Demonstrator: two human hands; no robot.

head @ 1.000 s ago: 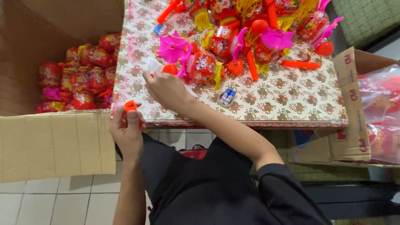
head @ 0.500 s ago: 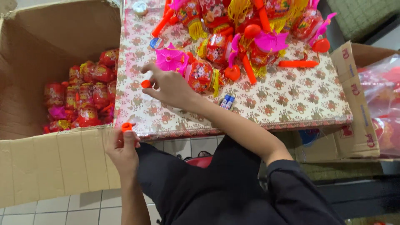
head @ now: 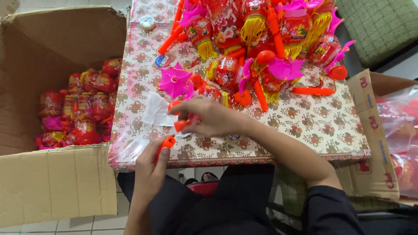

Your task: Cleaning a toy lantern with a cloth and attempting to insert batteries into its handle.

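A home-style packing workspace, indicated by a small table [head: 331, 126] with floral plastic cover, heaped toy lanterns [head: 261, 48], open cardboard box [head: 56, 187] of finished lanterns, cushioned seat [head: 379, 26], tiled floor.

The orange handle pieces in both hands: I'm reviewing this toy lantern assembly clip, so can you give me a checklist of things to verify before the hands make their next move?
1. Left hand grips an orange handle: ok.
2. Right hand holds a small orange piece at its fingertips: ok.
3. The two orange parts are joined: not ok, a gap shows between them.
4. Parts lined up end to end: cannot tell, fingers hide the ends.
5. Spare lanterns within reach on the floral table: ok, a red and pink pile lies beyond the hands.
6. Cardboard box open with room: ok, finished lanterns fill only part.
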